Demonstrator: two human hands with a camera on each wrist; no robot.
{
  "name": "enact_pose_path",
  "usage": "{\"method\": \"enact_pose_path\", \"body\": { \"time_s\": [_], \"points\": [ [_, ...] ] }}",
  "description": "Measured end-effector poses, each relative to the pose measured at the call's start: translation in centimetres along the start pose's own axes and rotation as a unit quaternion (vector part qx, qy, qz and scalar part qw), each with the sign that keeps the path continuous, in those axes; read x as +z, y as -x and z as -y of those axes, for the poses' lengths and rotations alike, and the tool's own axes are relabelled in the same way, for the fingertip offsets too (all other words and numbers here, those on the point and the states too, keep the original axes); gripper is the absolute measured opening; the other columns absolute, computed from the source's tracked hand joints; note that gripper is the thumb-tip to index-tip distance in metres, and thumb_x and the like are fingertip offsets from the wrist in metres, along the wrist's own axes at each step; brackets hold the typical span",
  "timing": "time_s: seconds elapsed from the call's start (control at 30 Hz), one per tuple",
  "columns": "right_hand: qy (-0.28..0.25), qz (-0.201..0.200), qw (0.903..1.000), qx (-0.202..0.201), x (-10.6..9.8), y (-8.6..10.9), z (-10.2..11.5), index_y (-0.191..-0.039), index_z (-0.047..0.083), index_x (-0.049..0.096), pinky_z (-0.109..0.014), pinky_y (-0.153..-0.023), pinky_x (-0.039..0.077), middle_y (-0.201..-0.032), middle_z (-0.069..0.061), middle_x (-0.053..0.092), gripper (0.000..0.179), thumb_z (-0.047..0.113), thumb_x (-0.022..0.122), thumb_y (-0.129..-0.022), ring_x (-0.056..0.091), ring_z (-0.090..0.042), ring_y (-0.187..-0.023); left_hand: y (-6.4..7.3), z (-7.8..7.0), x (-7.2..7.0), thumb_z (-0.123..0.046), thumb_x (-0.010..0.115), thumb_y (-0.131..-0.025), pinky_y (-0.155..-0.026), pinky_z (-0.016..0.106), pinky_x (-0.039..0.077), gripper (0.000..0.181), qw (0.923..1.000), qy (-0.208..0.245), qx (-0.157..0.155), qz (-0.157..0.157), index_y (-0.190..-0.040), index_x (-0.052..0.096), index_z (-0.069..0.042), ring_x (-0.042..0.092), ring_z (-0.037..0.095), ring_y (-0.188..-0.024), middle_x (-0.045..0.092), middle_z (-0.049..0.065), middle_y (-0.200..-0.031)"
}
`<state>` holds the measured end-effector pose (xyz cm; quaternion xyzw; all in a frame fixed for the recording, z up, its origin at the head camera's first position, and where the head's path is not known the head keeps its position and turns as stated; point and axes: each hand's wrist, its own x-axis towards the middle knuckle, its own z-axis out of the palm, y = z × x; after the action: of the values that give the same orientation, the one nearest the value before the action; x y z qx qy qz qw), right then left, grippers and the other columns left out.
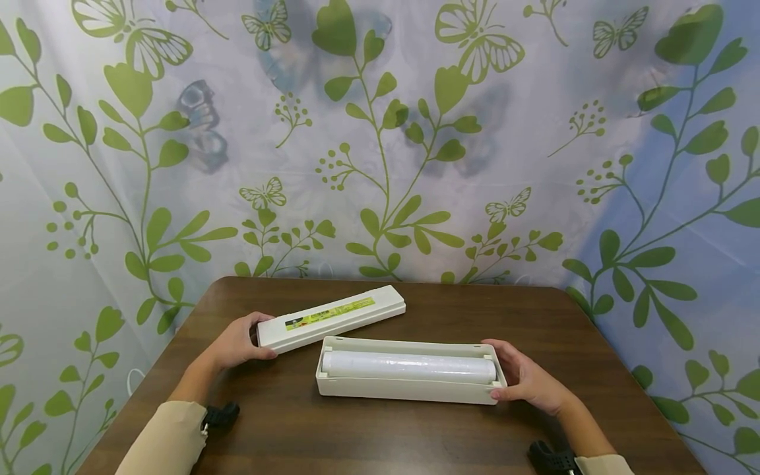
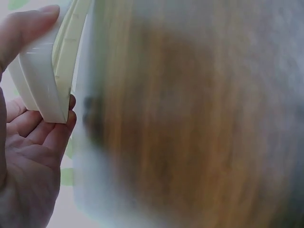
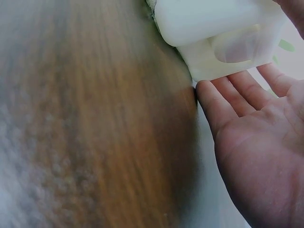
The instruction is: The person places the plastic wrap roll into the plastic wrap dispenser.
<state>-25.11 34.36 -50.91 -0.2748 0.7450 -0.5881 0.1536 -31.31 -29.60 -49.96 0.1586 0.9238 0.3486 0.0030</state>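
Note:
My left hand [image 1: 236,340] grips the left end of a long white lid [image 1: 388,300], which carries a yellow-green label and lies at a slant. In the left wrist view the thumb is on one side of the lid [image 2: 40,71] and the fingers on the other. To the right sits the white cling film box [image 1: 410,390], uncovered, with a roll of cling film [image 1: 410,366] lying lengthwise inside. My right hand [image 1: 530,381] holds the box by its right end, thumb at the near corner and fingers round the far one. The right wrist view shows the fingertips against the box end [image 3: 202,61].
Both parts are on a dark brown wooden table [image 1: 386,439]. Behind and beside it hangs a pale curtain [image 1: 415,178] printed with green leaves and butterflies. Black wrist straps [image 1: 221,415] show at both sleeves.

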Motion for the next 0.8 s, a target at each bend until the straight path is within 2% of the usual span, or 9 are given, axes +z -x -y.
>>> {"method": "enact_pose_path", "body": {
  "time_s": [0.27,0.63,0.8],
  "points": [
    [0.003,0.000,1.0000,-0.001,0.01,0.03,-0.01,-0.154,-0.001,0.023,-0.033,-0.091,0.057,-0.144,-0.025,0.043,0.088,-0.002,0.076,-0.084,0.059,-0.011,-0.118,0.20,-0.03,-0.19,-0.040,0.092,-0.073,-0.089,0.032,0.051,0.081,0.9999,0.008,-0.009,0.000,-0.136,0.057,-0.004,0.062,0.020,-0.106,0.066,0.011,-0.126],
    [-0.001,-0.003,1.0000,0.005,0.06,0.06,0.16,-0.155,-0.004,0.020,-0.032,-0.093,0.056,-0.147,-0.034,0.037,0.091,-0.001,0.077,-0.084,0.058,-0.009,-0.119,0.52,-0.18,-0.07,-0.037,0.092,-0.073,-0.085,0.027,0.051,0.076,0.9996,0.019,-0.009,-0.018,-0.133,0.060,-0.002,0.062,0.018,-0.099,0.068,0.013,-0.121],
    [-0.002,0.001,1.0000,0.003,0.00,0.06,0.06,-0.155,-0.003,0.021,-0.032,-0.093,0.056,-0.147,-0.034,0.037,0.090,-0.002,0.076,-0.085,0.057,-0.010,-0.120,0.90,-0.07,-0.17,-0.034,0.092,-0.074,-0.082,0.023,0.051,0.074,0.9986,0.047,-0.019,-0.012,-0.133,0.060,-0.003,0.062,0.020,-0.099,0.066,0.015,-0.124]
  ]
}}
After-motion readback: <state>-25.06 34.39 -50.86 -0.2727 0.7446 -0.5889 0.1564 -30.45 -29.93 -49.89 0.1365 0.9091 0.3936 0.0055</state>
